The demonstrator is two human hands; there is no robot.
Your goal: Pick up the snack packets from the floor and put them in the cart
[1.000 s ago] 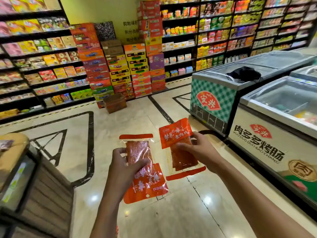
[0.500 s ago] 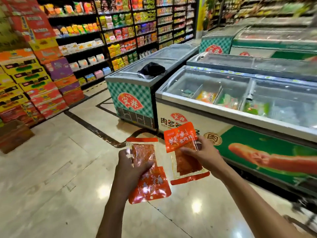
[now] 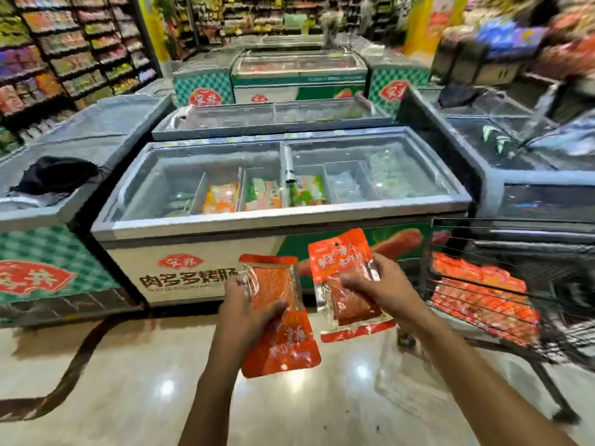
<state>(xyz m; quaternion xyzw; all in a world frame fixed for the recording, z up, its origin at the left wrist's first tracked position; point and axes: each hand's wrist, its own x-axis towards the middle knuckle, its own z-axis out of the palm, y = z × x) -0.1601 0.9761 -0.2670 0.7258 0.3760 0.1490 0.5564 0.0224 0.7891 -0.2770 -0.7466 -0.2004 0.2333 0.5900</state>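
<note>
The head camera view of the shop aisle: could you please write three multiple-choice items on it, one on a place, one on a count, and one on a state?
1. Where is the cart?
A. To the person's right
B. To the person's left
C. Behind the chest freezer

2. How many snack packets are held?
A. One
B. Two
C. Four

3. What is the cart's state?
A. Empty
B. Tipped over
C. Already holding orange packets

Key:
1 A, its wire basket shows right of the right hand.
2 B, the left hand holds a left packet, the right hand a right packet.
3 C, orange packets show through the wire.
</note>
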